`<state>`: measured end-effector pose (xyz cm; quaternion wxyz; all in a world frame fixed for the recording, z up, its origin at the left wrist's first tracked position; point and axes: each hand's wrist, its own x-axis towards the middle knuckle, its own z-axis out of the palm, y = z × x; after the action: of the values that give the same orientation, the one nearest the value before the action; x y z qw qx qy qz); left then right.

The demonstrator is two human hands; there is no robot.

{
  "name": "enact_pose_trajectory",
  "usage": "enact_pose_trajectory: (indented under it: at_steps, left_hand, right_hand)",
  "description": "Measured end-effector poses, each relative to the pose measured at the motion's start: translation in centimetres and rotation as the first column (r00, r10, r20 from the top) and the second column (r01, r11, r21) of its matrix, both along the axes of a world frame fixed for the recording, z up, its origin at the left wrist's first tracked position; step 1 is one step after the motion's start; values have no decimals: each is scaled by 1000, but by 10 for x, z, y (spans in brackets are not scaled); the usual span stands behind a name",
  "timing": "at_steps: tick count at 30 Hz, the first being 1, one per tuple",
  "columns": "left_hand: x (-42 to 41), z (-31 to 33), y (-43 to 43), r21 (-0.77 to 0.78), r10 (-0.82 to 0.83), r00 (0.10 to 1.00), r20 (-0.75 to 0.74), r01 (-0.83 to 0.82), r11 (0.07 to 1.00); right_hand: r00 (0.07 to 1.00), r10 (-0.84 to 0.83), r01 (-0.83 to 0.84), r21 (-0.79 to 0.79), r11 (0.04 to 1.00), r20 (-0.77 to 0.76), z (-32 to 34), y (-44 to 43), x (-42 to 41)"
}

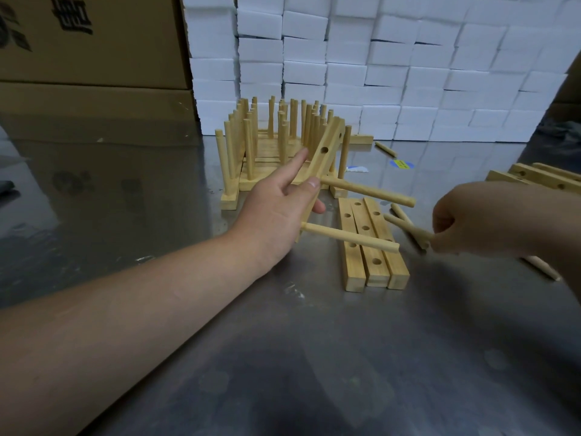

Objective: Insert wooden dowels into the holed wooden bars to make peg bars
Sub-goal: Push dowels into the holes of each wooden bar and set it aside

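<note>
**Two seated dowels (364,191) in one tilted bar (327,146)**

Three holed bars (372,273) lie flat on the table (314,341). My right hand (471,218) curls round loose dowels (405,227). My left hand (276,212) grips the tilted bar, forefinger straight. Finished peg bars (283,133) stand behind.

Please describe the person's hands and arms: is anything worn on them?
Nothing is worn. The left hand and left forearm are bare: no glove, sleeve, watch or visible ring. The right hand is bare too; little of that arm shows in the frame.
</note>
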<state>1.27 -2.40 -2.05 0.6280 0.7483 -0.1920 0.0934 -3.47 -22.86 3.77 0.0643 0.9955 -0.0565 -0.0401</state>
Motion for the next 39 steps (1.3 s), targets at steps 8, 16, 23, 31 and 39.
enact_pose_trajectory:
  at_steps: [8, 16, 23, 31, 39]
  left_hand:
    - [0, 1, 2, -40, -62, 998, -5, 62, 997]
    - [0, 1, 3, -92, -228, 973, -44, 223, 970]
    - [-2, 3, 4, -102, -241, 969, -58, 235, 967]
    - [-4, 5, 3, -70, -215, 974, -67, 211, 975]
    - [-6, 5, 3, 26, -255, 967, -20, 255, 967]
  right_hand:
    - [914, -53, -65, 274, 959, 402, 10, -17, 10]
    - [804, -30, -396, 572, 718, 593, 0, 5, -1]
    - [754, 24, -491, 541, 683, 656, -4, 8, -2]
    - [781, -31, -446, 591, 672, 624, -6, 8, -1]
    - [870, -74, -310, 656, 688, 488, -2, 9, -3]
